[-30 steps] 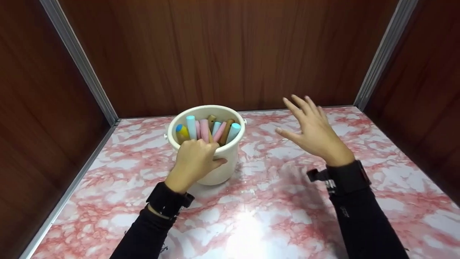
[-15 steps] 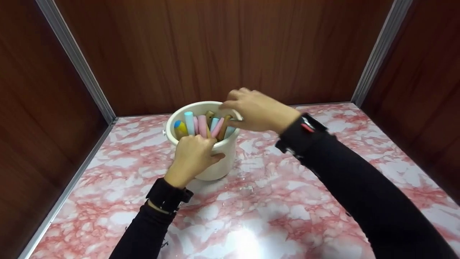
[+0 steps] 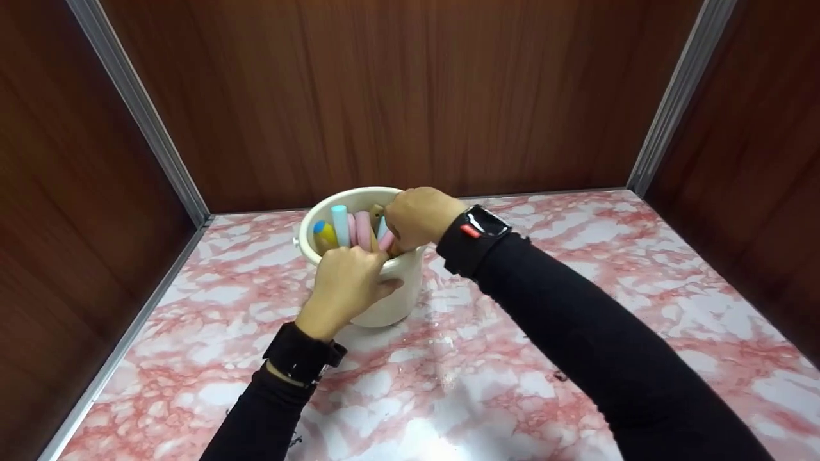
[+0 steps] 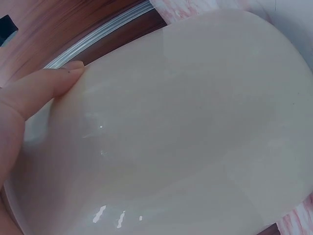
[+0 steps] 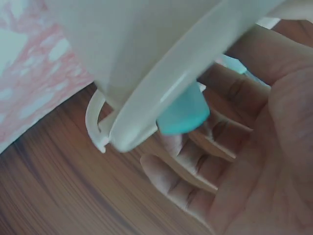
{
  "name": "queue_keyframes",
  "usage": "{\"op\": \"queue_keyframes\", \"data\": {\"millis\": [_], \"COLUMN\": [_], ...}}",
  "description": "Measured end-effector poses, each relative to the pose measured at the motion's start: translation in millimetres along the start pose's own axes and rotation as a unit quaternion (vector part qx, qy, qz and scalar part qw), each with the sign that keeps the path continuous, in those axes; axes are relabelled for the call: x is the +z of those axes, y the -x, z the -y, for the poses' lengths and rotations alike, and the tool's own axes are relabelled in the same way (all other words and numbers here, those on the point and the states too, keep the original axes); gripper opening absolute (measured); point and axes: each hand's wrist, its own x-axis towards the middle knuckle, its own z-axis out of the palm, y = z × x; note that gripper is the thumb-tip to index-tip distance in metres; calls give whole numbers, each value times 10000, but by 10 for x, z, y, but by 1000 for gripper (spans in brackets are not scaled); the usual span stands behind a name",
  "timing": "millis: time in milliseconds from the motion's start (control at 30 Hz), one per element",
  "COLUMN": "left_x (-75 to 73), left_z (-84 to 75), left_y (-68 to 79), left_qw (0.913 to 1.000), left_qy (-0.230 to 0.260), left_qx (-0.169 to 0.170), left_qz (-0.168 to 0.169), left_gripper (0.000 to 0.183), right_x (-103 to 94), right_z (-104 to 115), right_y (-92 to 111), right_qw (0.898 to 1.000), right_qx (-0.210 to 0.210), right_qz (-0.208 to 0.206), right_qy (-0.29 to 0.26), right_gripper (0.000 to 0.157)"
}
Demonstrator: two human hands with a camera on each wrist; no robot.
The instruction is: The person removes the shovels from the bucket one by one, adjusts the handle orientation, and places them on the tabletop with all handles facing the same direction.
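Observation:
A cream bucket [image 3: 391,301] holds several rod-like pieces: a light-blue one [image 3: 341,225], a pink one [image 3: 364,229], a yellow one with a blue end [image 3: 325,232], and brown ones. My left hand [image 3: 349,282] grips the near rim, fingers over the edge and thumb outside. The left wrist view shows that thumb [image 4: 49,88] against the bucket's wall [image 4: 171,122]. My right hand [image 3: 419,214] reaches over the right rim into the bucket. In the right wrist view its fingers bend beside a light-blue end [image 5: 183,112]; the rim hides what the fingertips touch.
The bucket stands on a red-and-white marbled tabletop [image 3: 224,358]. Brown wood-grain panels [image 3: 384,96] enclose the back and sides, with metal strips [image 3: 138,109] at the corners. A white handle piece [image 5: 95,117] hangs at the bucket's side.
From open in the air at the right, my right hand has swung left to the bucket and down into its right side. The left hand keeps its grip on the rim.

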Motion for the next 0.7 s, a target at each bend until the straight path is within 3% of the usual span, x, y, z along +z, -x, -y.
{"op": "queue_keyframes", "data": {"millis": [233,500,700], "left_x": [-9,-7,-27], "left_z": [2,-14,18], "left_y": [-6,-16,-24], "left_qw": [10000,9999,9998], "left_qy": [-71,-132,-206], "left_qx": [-19,-34,-52], "left_qz": [-56,9,-31], "left_gripper": [51,54,53], "right_x": [36,134,-6], "right_z": [148,257,263], "right_y": [-62,-134,-189], "right_qw": [9976,9932,9867], "right_qx": [574,728,731], "right_qz": [168,215,703], "right_qy": [358,882,1273], "right_gripper": [25,19,29]}}
